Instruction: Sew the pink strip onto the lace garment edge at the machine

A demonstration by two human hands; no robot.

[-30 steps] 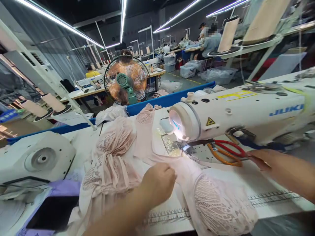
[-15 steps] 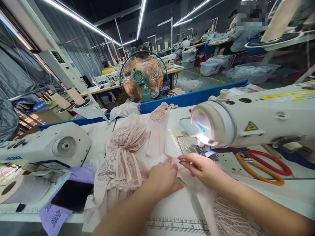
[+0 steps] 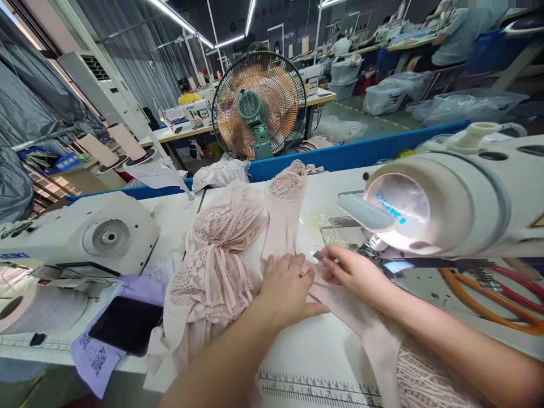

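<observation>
My left hand (image 3: 285,289) lies flat with its fingers spread, pressing on the pale pink band of a lace bra (image 3: 284,224) on the white sewing table. My right hand (image 3: 351,272) is closed in a pinch just right of it, near the needle area of the sewing machine (image 3: 425,204). A small dark flat piece (image 3: 318,256) pokes out from its fingertips, too small to name. Pale fabric (image 3: 340,303) runs beneath the right hand toward a lace part (image 3: 429,368) under the right forearm. Left of my hands lie heaped pink lace bras (image 3: 221,226).
A second sewing machine (image 3: 114,232) stands at left, beside a black phone (image 3: 126,324) on a purple bag (image 3: 100,362). Orange-handled scissors (image 3: 488,303) lie at right. A printed ruler (image 3: 314,391) marks the front edge. Beyond the blue trough (image 3: 352,153) is a fan (image 3: 259,107).
The head view has shifted, and the machine head now looks larger at right. My left hand's fingers have spread wider on the fabric. My right hand keeps its pinch on the small dark piece.
</observation>
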